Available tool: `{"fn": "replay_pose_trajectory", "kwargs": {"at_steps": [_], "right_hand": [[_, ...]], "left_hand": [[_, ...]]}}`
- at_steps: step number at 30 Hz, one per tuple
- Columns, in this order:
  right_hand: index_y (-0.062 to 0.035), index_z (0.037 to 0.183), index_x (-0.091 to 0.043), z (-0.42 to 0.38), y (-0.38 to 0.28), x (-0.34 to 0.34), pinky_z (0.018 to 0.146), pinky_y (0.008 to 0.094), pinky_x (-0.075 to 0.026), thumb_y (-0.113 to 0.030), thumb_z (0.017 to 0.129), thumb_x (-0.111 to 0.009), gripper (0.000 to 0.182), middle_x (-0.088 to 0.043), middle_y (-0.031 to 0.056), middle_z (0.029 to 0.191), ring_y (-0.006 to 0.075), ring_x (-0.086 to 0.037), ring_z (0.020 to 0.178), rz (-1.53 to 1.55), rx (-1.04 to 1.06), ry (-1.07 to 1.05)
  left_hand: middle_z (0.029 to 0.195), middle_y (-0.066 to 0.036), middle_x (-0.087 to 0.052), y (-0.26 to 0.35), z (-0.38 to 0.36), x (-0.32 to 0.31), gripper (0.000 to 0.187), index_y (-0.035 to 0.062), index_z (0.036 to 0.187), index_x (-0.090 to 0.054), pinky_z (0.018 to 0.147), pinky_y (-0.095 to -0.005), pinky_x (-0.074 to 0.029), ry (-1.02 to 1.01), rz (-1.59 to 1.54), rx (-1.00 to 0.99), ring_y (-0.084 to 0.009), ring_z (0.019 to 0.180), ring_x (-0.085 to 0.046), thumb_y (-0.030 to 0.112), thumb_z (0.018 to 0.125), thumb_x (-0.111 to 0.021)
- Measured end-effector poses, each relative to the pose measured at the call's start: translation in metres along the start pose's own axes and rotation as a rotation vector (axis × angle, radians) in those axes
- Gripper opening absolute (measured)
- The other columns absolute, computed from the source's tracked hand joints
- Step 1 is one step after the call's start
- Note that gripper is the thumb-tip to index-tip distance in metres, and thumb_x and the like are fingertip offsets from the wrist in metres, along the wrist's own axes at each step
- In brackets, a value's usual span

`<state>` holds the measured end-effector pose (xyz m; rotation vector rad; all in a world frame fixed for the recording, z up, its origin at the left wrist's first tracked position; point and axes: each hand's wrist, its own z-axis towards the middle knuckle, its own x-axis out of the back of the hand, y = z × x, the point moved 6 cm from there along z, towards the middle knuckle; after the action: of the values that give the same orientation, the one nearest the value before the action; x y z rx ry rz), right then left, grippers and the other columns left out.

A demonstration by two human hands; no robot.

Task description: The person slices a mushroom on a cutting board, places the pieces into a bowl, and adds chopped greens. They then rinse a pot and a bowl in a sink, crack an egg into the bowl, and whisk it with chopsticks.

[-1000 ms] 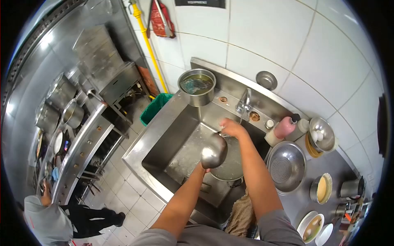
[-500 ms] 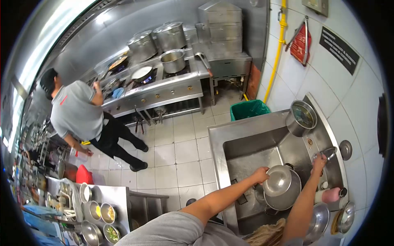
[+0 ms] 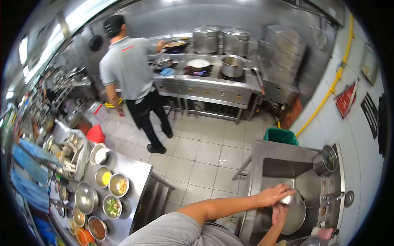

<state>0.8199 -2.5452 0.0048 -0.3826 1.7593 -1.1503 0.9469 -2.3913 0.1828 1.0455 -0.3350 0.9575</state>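
1. Left grip [image 3: 277, 195]: partly closed, fingers bent over the metal bowl [image 3: 287, 200].
2. Right grip [image 3: 280, 215]: just below left grip in view, partly curled; can't tell if it has hold of the bowl.
3. Metal bowl: at left grip's fingers, over the sink [image 3: 279, 167].
4. Large pan [image 3: 296, 218]: in sink, just right of right grip.
5. Faucet [image 3: 333, 197]: right of both grips.
6. Steel pot [image 3: 320, 164]: upper right of grips, at sink corner.
7. Table [image 3: 133, 170] with food bowls: well left of grips.

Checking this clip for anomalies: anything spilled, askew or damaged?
No clear spill. Brownish patches mark the sink ledge on either side of the tap, odd against the bare steel; possibly rust, too small to tell.
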Motion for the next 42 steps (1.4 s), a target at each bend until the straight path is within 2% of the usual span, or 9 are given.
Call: {"fn": "replay_pose_trajectory", "kwargs": {"at_steps": [5, 9, 10, 13, 21, 26, 30, 36, 42], "right_hand": [[-0.0168, 0.155, -0.040, -0.005, 0.016, -0.103, 0.116, 0.0463, -0.041, -0.040, 0.107, -0.046, 0.054, -0.048, 0.0075, 0.153, 0.0262, -0.050, 0.137, 0.148, -0.036, -0.166], [-0.0153, 0.155, -0.040, -0.033, 0.057, -0.213, 0.118, 0.0478, -0.039, -0.044, 0.104, -0.054, 0.060, -0.049, 0.0082, 0.154, 0.0284, -0.046, 0.142, -0.094, -0.290, -0.330], [-0.0106, 0.154, -0.041, -0.050, 0.066, -0.250, 0.115, 0.0478, -0.043, -0.044, 0.092, -0.072, 0.077, -0.053, 0.0111, 0.150, 0.0294, -0.052, 0.138, -0.331, -0.093, -0.611], [-0.0076, 0.152, -0.043, -0.101, 0.106, -0.338, 0.111, 0.0471, -0.047, -0.042, 0.081, -0.083, 0.088, -0.058, 0.0157, 0.144, 0.0309, -0.057, 0.132, -0.099, -0.371, -0.885], [-0.0038, 0.128, -0.060, -0.271, 0.237, -0.451, 0.083, 0.0386, -0.051, -0.022, 0.086, -0.078, 0.049, -0.066, 0.0111, 0.114, 0.0231, -0.062, 0.098, -0.578, -0.857, -1.245], [-0.0014, 0.112, -0.070, -0.362, 0.326, -0.542, 0.065, 0.0334, -0.054, -0.010, 0.089, -0.074, 0.025, -0.071, 0.0083, 0.095, 0.0183, -0.065, 0.077, -0.871, -0.978, -1.595], [-0.0007, 0.101, -0.074, -0.457, 0.359, -0.589, 0.053, 0.0299, -0.053, -0.005, 0.092, -0.072, 0.011, -0.072, 0.0060, 0.081, 0.0142, -0.064, 0.062, -0.841, -1.311, -1.927], [-0.0073, 0.078, -0.062, -0.619, 0.366, -0.581, 0.045, 0.0245, -0.037, -0.020, 0.095, -0.075, 0.025, -0.054, -0.0038, 0.065, 0.0053, -0.046, 0.053, -1.002, -0.995, -2.087], [-0.0060, 0.070, -0.053, -0.828, 0.322, -0.534, 0.055, 0.0293, -0.037, -0.031, 0.103, -0.067, 0.043, -0.045, -0.0053, 0.063, 0.0079, -0.041, 0.061, -0.736, -0.808, -2.689]], "left_hand": [[0.159, -0.020, -0.035, 0.056, -0.111, 0.071, 0.075, 0.0190, 0.160, -0.034, 0.088, -0.0420, -0.059, 0.058, 0.243, -0.173, -0.0389, 0.137, -0.046, 0.005, 0.088, -0.054], [0.153, -0.018, -0.042, 0.064, -0.229, 0.154, 0.071, 0.0176, 0.156, -0.039, 0.087, -0.0426, -0.058, 0.135, 0.175, 0.252, -0.0386, 0.128, -0.052, 0.002, 0.089, -0.054], [0.150, -0.017, -0.047, 0.062, -0.263, 0.166, 0.069, 0.0165, 0.154, -0.042, 0.090, -0.0436, -0.057, 0.160, 0.133, 0.426, -0.0379, 0.125, -0.054, 0.000, 0.088, -0.054], [0.141, -0.013, -0.056, 0.083, -0.354, 0.208, 0.065, 0.0122, 0.148, -0.049, 0.099, -0.0453, -0.052, 0.303, -0.153, 0.689, -0.0355, 0.122, -0.057, -0.004, 0.086, -0.053], [0.129, -0.011, -0.064, 0.217, -0.542, 0.256, 0.062, 0.0106, 0.138, -0.060, 0.105, -0.0438, -0.049, 0.669, 0.057, 0.501, -0.0338, 0.121, -0.061, -0.009, 0.080, -0.052], [0.120, -0.009, -0.066, 0.348, -0.660, 0.263, 0.060, 0.0158, 0.132, -0.066, 0.086, -0.0432, -0.058, 0.870, 0.439, 0.923, -0.0313, 0.109, -0.066, -0.007, 0.078, -0.057], [0.115, -0.011, -0.066, 0.476, -0.731, 0.229, 0.060, 0.0148, 0.130, -0.068, 0.087, -0.0414, -0.057, 1.203, 0.700, 1.283, -0.0310, 0.105, -0.067, -0.008, 0.077, -0.055], [0.112, -0.013, -0.068, 0.677, -0.789, 0.096, 0.056, 0.0050, 0.131, -0.066, 0.092, -0.0343, -0.051, 1.977, 0.882, 1.487, -0.0248, 0.107, -0.065, -0.011, 0.081, -0.047], [0.123, -0.012, -0.065, 0.822, -0.819, -0.125, 0.054, -0.0033, 0.133, -0.058, 0.097, -0.0312, -0.049, 2.901, 0.652, 1.089, -0.0204, 0.110, -0.063, -0.005, 0.080, -0.051]]}}
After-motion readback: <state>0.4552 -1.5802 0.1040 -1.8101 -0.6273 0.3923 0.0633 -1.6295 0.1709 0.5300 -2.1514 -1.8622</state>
